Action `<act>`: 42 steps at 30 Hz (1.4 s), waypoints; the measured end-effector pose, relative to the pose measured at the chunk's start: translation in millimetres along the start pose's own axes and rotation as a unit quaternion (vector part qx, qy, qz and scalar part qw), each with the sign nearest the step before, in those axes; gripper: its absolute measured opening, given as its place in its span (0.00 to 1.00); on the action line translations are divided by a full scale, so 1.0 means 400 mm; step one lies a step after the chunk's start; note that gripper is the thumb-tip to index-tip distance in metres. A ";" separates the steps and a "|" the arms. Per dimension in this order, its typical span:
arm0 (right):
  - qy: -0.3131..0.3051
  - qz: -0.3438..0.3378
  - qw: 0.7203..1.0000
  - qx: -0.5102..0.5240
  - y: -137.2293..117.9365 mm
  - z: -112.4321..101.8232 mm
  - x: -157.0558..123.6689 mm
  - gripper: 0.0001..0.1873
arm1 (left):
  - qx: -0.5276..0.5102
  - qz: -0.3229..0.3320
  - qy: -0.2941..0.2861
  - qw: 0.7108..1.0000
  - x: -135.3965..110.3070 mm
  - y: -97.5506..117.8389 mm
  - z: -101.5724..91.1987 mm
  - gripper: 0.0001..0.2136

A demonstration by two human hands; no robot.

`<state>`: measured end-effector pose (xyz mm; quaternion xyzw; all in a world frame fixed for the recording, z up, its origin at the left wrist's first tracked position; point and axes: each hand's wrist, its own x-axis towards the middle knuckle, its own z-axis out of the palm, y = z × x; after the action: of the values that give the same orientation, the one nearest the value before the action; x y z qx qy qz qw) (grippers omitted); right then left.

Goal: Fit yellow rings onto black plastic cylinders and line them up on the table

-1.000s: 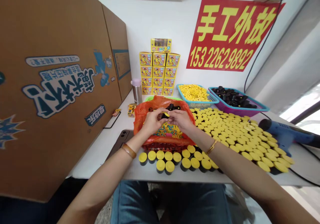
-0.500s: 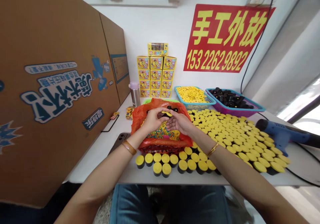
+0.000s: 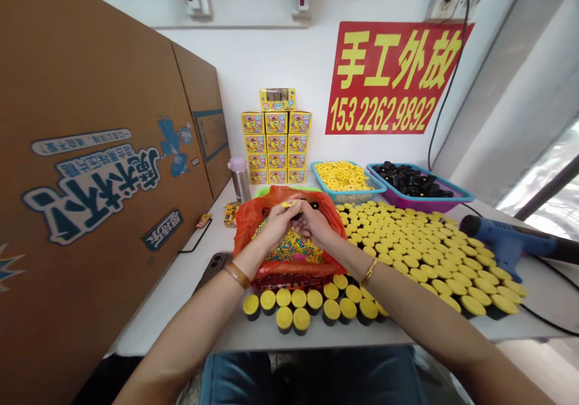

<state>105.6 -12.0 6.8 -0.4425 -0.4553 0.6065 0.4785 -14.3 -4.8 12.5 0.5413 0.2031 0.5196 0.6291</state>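
Note:
My left hand (image 3: 277, 225) is closed on a small black tub with a yellow lid (image 3: 286, 204), its thumb near the yellow part. Pressed up against the same tub, my right hand (image 3: 315, 223) has its fingers curled, and the two hands hide most of it. Both are above a basket lined with an orange plastic bag (image 3: 246, 227). Small multicoloured candy balls (image 3: 289, 249) lie inside the bag, with a few black tubs (image 3: 315, 205) at its far side. Several yellow-lidded black tubs (image 3: 284, 317) stand just in front of the basket.
Many yellow-lidded tubs (image 3: 420, 254) cover the right side. Behind are baskets of yellow lids (image 3: 341, 175) and black tubs (image 3: 409, 178). A blue power tool (image 3: 511, 242) lies far right; a flask (image 3: 239, 178), stacked yellow boxes (image 3: 277, 142) and a large carton (image 3: 113, 151) stand left.
My right hand's fingers have gone from stretched out to curled around the tub. The hands have drawn closer together, and the camera view has tilted slightly up.

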 end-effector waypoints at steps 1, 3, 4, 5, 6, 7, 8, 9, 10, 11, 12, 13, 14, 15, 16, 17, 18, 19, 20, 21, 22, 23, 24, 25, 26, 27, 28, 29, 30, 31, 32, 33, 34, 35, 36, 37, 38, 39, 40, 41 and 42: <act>0.014 0.001 1.000 0.005 0.004 0.004 -0.001 0.28 | -0.004 -0.004 0.004 1.000 0.001 0.000 0.002 0.14; 0.023 0.012 1.000 0.013 0.010 0.005 -0.002 0.27 | -0.012 -0.011 0.011 1.000 0.003 0.001 0.005 0.13; 0.021 0.013 0.999 0.020 0.013 0.003 -0.002 0.27 | -0.019 -0.011 0.018 1.000 0.004 0.001 0.007 0.13; 0.016 0.011 0.999 0.033 0.014 0.002 -0.002 0.26 | -0.029 -0.009 0.028 0.999 0.004 0.001 0.009 0.13; 0.011 0.006 0.999 0.049 0.015 0.001 -0.001 0.25 | -0.040 -0.005 0.038 0.998 0.003 0.001 0.012 0.12; 0.007 -0.001 0.998 0.064 0.016 0.001 0.000 0.24 | -0.049 -0.001 0.045 0.998 0.002 0.001 0.015 0.11; 0.008 -0.007 0.997 0.076 0.017 0.001 0.001 0.23 | -0.053 0.000 0.046 0.998 0.001 0.000 0.018 0.11; 0.010 -0.009 0.997 0.082 0.019 0.003 0.002 0.22 | -0.051 -0.001 0.043 0.998 -0.001 0.000 0.019 0.10; 0.011 -0.006 0.997 0.082 0.020 0.004 0.003 0.22 | -0.045 -0.003 0.036 0.998 -0.002 0.000 0.020 0.10; 0.014 -0.001 0.997 0.076 0.021 0.005 0.003 0.22 | -0.037 -0.004 0.030 0.999 -0.004 -0.001 0.019 0.10; 0.015 0.006 0.997 0.071 0.022 0.006 0.004 0.23 | -0.028 -0.003 0.027 0.999 -0.005 -0.001 0.017 0.10; 0.010 0.016 0.997 0.068 0.022 0.006 0.005 0.24 | -0.018 0.004 0.027 0.999 -0.005 -0.001 0.014 0.10; -0.003 0.029 0.997 0.069 0.022 0.004 0.006 0.25 | -0.008 0.013 0.028 1.000 -0.005 -0.001 0.011 0.11; -0.022 0.044 0.996 0.072 0.020 0.001 0.006 0.27 | 0.003 0.023 0.027 0.999 -0.005 -0.001 0.008 0.12; -0.045 0.058 0.994 0.076 0.018 -0.003 0.006 0.28 | 0.016 0.033 0.027 0.999 -0.004 -0.001 0.005 0.13; -0.071 0.071 0.992 0.080 0.016 -0.008 0.006 0.30 | 0.035 0.043 0.025 0.998 -0.003 -0.001 0.001 0.14; -0.097 0.082 0.988 0.084 0.013 -0.013 0.005 0.31 | 0.059 0.051 0.024 0.997 -0.002 0.000 -0.002 0.16; -0.119 0.090 0.985 0.088 0.009 -0.017 0.003 0.32 | 0.087 0.061 0.026 0.994 -0.001 0.001 -0.005 0.17; -0.134 0.093 0.982 0.093 0.005 -0.021 0.000 0.33 | 0.116 0.073 0.029 0.990 -0.001 0.002 -0.008 0.17; -0.144 0.093 0.980 0.097 0.002 -0.024 -0.004 0.32 | 0.145 0.087 0.032 0.985 -0.002 0.003 -0.011 0.17; -0.150 0.093 0.979 0.100 -0.001 -0.027 -0.009 0.31 | 0.172 0.101 0.034 0.979 -0.004 0.004 -0.015 0.18; -0.151 0.091 0.979 0.101 -0.003 -0.028 -0.013 0.30 | 0.198 0.115 0.035 0.973 -0.006 0.005 -0.018 0.18; -0.150 0.088 0.980 0.101 -0.004 -0.029 -0.016 0.29 | 0.223 0.127 0.034 0.966 -0.008 0.005 -0.022 0.18; -0.147 0.088 0.980 0.098 -0.004 -0.029 -0.019 0.27 | 0.247 0.136 0.032 0.959 -0.010 0.003 -0.025 0.19; -0.142 0.090 0.981 0.094 -0.003 -0.029 -0.020 0.27 | 0.269 0.140 0.029 0.953 -0.011 0.001 -0.027 0.20; -0.136 0.094 0.982 0.090 -0.001 -0.028 -0.020 0.27 | 0.285 0.140 0.027 0.948 -0.011 -0.003 -0.029 0.20; -0.127 0.097 0.983 0.086 0.002 -0.027 -0.020 0.27 | 0.294 0.137 0.025 0.946 -0.011 -0.007 -0.029 0.20; -0.113 0.098 0.985 0.084 0.005 -0.025 -0.018 0.27 | 0.296 0.132 0.024 0.946 -0.009 -0.012 -0.030 0.20; -0.099 0.095 0.987 0.085 0.007 -0.022 -0.016 0.27 | 0.294 0.127 0.028 0.947 -0.007 -0.016 -0.029 0.19; -0.090 0.088 0.988 0.089 0.009 -0.019 -0.015 0.27 | 0.290 0.125 0.036 0.948 -0.005 -0.020 -0.029 0.19; -0.086 0.078 0.988 0.098 0.010 -0.016 -0.013 0.26 | 0.283 0.127 0.049 0.949 -0.003 -0.022 -0.028 0.19; -0.088 0.066 0.988 0.112 0.009 -0.013 -0.012 0.26 | 0.272 0.130 0.062 0.952 -0.001 -0.023 -0.028 0.21; -0.096 0.057 0.985 0.129 0.008 -0.012 -0.012 0.25 | 0.254 0.131 0.070 0.956 0.000 -0.022 -0.028 0.22; -0.107 0.054 0.982 0.144 0.005 -0.012 -0.012 0.24 | 0.230 0.128 0.070 0.962 0.000 -0.020 -0.028 0.23; -0.118 0.057 0.979 0.155 0.002 -0.014 -0.012 0.24 | 0.203 0.120 0.061 0.970 -0.001 -0.017 -0.028 0.23; -0.129 0.065 0.976 0.162 0.000 -0.017 -0.013 0.25 | 0.175 0.111 0.046 0.977 -0.003 -0.014 -0.028 0.22; -0.141 0.077 0.974 0.162 -0.003 -0.020 -0.014 0.25 | 0.150 0.101 0.030 0.983 -0.005 -0.010 -0.027 0.21; -0.151 0.087 0.972 0.156 -0.004 -0.024 -0.016 0.26 | 0.128 0.093 0.020 0.987 -0.006 -0.007 -0.025 0.20; -0.160 0.092 0.972 0.145 -0.004 -0.026 -0.017 0.27 | 0.109 0.088 0.017 0.990 -0.008 -0.004 -0.024 0.19; -0.164 0.090 0.973 0.132 -0.002 -0.027 -0.018 0.27 | 0.089 0.083 0.019 0.992 -0.008 -0.001 -0.022 0.17; -0.163 0.084 0.976 0.117 0.001 -0.026 -0.018 0.26 | 0.066 0.074 0.022 0.995 -0.008 0.002 -0.019 0.15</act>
<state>116.6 -18.0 5.1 -0.3153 -0.4144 0.7575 0.3939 -22.2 -4.1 9.4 0.5840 0.2103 0.5619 0.5468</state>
